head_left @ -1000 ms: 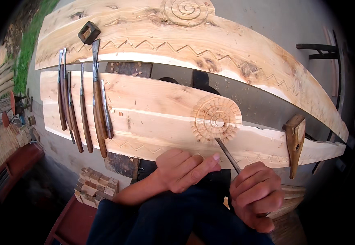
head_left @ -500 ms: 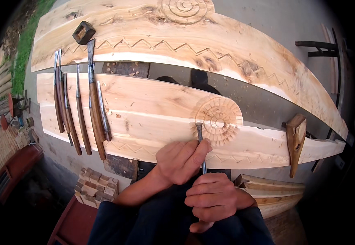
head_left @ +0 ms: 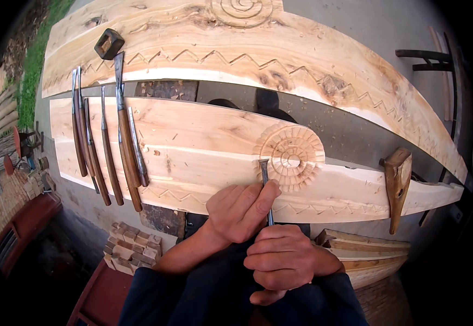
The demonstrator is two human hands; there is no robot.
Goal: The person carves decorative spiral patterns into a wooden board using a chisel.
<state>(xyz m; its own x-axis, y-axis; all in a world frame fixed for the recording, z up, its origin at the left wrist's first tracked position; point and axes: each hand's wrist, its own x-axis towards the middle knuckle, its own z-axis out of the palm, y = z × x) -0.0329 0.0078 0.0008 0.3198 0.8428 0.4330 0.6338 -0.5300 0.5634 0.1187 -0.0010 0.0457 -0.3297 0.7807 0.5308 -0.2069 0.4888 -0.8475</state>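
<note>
A wood-carving chisel slants across the near carved board, its flat tip at the left rim of a round spiral rosette. My left hand is closed around the blade's shaft, low over the wood. Below it, my right hand wraps the chisel's handle, which the fingers mostly hide. A shallow zigzag line runs along the board's near edge. To the left, several more chisels with brown wooden handles lie side by side across the same board.
Beyond lies a second long board with a zigzag and a spiral. A dark square ring-shaped block rests on it. A wooden mallet-like piece lies across the near board's right end. Cut wood blocks are stacked at lower left.
The whole view has shifted slightly. Both hands keep their grip on the chisel, and its tip remains by the rosette's left rim, a touch farther up the picture.
</note>
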